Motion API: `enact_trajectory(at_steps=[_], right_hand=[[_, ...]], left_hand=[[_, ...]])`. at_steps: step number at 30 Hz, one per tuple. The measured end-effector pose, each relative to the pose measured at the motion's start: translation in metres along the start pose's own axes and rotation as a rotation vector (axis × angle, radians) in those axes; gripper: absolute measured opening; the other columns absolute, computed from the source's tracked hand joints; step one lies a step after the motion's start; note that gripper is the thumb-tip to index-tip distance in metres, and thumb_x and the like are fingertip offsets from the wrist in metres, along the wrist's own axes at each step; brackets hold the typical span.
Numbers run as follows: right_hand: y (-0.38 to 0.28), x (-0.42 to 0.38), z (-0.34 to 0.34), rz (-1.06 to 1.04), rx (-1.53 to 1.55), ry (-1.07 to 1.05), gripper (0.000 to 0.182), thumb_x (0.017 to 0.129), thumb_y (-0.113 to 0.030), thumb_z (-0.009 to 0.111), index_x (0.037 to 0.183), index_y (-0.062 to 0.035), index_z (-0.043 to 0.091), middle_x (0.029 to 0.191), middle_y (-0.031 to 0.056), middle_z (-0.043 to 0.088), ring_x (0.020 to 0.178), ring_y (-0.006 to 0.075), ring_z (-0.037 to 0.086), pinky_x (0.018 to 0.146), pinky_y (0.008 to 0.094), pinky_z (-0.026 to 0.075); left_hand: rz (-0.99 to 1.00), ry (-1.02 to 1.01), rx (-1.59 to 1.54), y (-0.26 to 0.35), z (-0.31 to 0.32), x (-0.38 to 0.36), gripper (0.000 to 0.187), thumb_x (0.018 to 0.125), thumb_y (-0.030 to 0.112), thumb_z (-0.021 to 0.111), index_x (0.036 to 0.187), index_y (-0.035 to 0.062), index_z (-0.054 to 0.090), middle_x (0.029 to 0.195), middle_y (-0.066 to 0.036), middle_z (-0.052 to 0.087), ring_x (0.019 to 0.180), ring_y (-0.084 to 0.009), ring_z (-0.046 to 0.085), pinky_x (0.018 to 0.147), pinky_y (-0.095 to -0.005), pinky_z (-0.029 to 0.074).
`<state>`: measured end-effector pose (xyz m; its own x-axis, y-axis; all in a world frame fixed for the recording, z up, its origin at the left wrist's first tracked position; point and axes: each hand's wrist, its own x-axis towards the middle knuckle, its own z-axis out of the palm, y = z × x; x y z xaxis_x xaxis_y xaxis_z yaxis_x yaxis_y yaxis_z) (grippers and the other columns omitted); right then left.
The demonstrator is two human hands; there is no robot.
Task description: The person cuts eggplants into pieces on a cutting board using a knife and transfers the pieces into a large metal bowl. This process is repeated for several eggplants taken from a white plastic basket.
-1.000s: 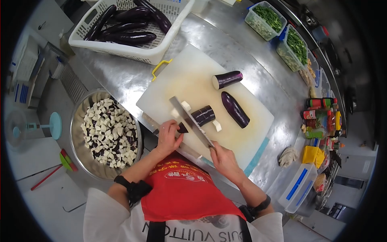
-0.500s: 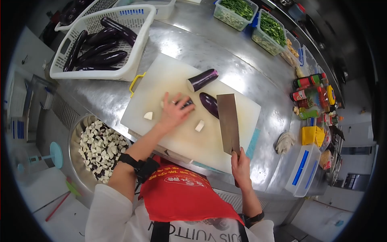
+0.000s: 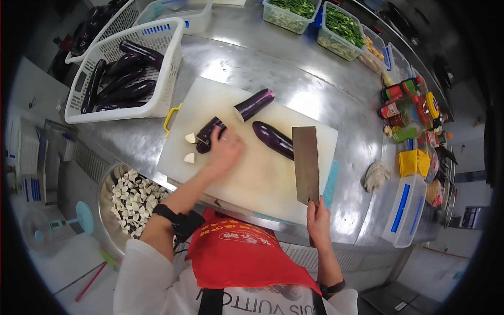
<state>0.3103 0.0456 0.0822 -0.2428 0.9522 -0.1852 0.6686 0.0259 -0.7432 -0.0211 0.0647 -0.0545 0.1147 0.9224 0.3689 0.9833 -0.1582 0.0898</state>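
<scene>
On the white cutting board (image 3: 262,186), my left hand (image 3: 227,152) bends its fingers over the right end of a cut eggplant piece (image 3: 209,130). The fingertips are slightly blurred. A smaller dark piece touches it from below, and pale eggplant chunks (image 3: 189,157) lie to its left. My right hand (image 3: 318,218) grips the handle of a cleaver (image 3: 306,163), whose broad blade is over the board's right side. A long eggplant piece (image 3: 273,139), skin up, reaches to the blade's left edge. Above it is a thick eggplant section (image 3: 254,105), its pale cut end facing left.
A white basket (image 3: 176,68) of whole eggplants stands at upper left. Below the counter edge, a metal bowl (image 3: 106,202) holds diced eggplant. Tubs of chopped greens (image 3: 341,29), bottles (image 3: 401,89), a rag (image 3: 376,176) and a lidded box (image 3: 404,210) line the right side.
The cut eggplant piece now shows left of my left hand, where before it was mostly under the fingers. A loose chunk near the board's middle is no longer visible. The cleaver stays nearly in place.
</scene>
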Motion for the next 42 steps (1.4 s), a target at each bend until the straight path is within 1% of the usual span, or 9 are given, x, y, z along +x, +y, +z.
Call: enact_trajectory(at_steps=[3,6,12,15,18,21,27,36,42], right_hand=[[0.001,-0.003,-0.002,0.035,-0.01,0.008,0.011,0.095,-0.006,0.048,0.1,0.0032,0.051,0.066,0.0228,0.055,0.055,0.0358,0.055,0.051,0.0381,0.041],[0.009,-0.006,0.0,0.024,0.011,0.026,0.011,0.094,-0.006,0.049,0.1,0.0031,0.051,0.066,0.0228,0.055,0.055,0.0358,0.055,0.051,0.0378,0.041],[0.017,-0.012,-0.009,-0.003,-0.011,0.095,0.012,0.094,-0.006,0.05,0.103,0.0028,0.051,0.067,0.0232,0.056,0.056,0.0386,0.056,0.051,0.0399,0.042],[0.023,-0.014,-0.017,-0.017,-0.084,0.097,0.014,0.093,-0.006,0.051,0.105,0.0021,0.052,0.069,0.0236,0.058,0.06,0.0414,0.058,0.052,0.0419,0.043],[0.018,-0.01,-0.021,-0.077,-0.116,0.021,0.017,0.093,-0.005,0.052,0.108,0.0007,0.053,0.071,0.0241,0.058,0.065,0.0425,0.059,0.054,0.0444,0.044],[0.002,0.0,-0.018,-0.187,-0.178,-0.099,0.017,0.092,-0.006,0.053,0.108,-0.0013,0.054,0.072,0.0225,0.06,0.067,0.0412,0.06,0.056,0.0455,0.045],[-0.02,0.015,-0.027,-0.387,-0.366,-0.378,0.021,0.091,-0.01,0.054,0.112,-0.006,0.052,0.076,0.0182,0.064,0.068,0.0396,0.062,0.058,0.0464,0.05],[-0.047,0.031,-0.04,-0.347,-0.519,-0.566,0.019,0.092,-0.011,0.052,0.109,-0.0031,0.05,0.072,0.0191,0.063,0.066,0.0396,0.063,0.058,0.0488,0.049],[-0.001,0.043,0.012,-0.401,-0.412,-0.51,0.017,0.092,-0.011,0.053,0.106,-0.0017,0.049,0.071,0.0197,0.062,0.064,0.0405,0.061,0.056,0.0488,0.049]], left_hand=[[-0.13,0.098,-0.096,-0.011,-0.026,0.014,0.017,0.078,0.011,0.064,0.095,0.0125,0.065,0.112,-0.004,0.058,0.126,-0.0303,0.046,0.106,-0.0608,0.024],[0.091,0.086,-0.26,0.015,-0.008,0.056,0.032,0.076,0.016,0.067,0.107,0.0122,0.063,0.118,-0.006,0.057,0.128,-0.0279,0.043,0.108,-0.0561,0.023],[-0.011,-0.444,-0.434,0.05,-0.004,0.093,0.056,0.076,0.029,0.072,0.128,0.0187,0.056,0.135,-0.007,0.051,0.134,-0.0291,0.037,0.111,-0.0532,0.022],[0.153,-0.45,-0.473,0.051,-0.019,0.051,0.055,0.076,0.028,0.072,0.128,0.0188,0.056,0.136,-0.006,0.05,0.135,-0.0297,0.036,0.112,-0.0543,0.021],[0.216,-0.244,-0.558,0.065,-0.031,0.004,0.05,0.073,0.024,0.074,0.121,0.0173,0.059,0.129,-0.007,0.053,0.131,-0.0323,0.04,0.108,-0.0543,0.028],[-0.011,0.04,-0.643,0.078,-0.048,-0.017,0.041,0.07,0.016,0.074,0.11,0.0141,0.063,0.121,-0.01,0.055,0.12,-0.0335,0.048,0.102,-0.0498,0.037],[-0.151,0.113,-0.655,0.091,-0.032,-0.054,0.028,0.07,0.004,0.07,0.097,0.0096,0.067,0.105,-0.011,0.056,0.101,-0.0312,0.053,0.089,-0.0416,0.047],[-0.128,0.192,-0.562,0.094,-0.024,-0.049,0.027,0.07,0.007,0.071,0.097,0.0101,0.068,0.106,-0.008,0.058,0.103,-0.0307,0.054,0.088,-0.0408,0.047],[-0.123,0.201,-0.55,0.094,-0.023,-0.047,0.028,0.069,0.009,0.072,0.096,0.0108,0.067,0.105,-0.007,0.058,0.102,-0.0297,0.054,0.087,-0.04,0.047]])
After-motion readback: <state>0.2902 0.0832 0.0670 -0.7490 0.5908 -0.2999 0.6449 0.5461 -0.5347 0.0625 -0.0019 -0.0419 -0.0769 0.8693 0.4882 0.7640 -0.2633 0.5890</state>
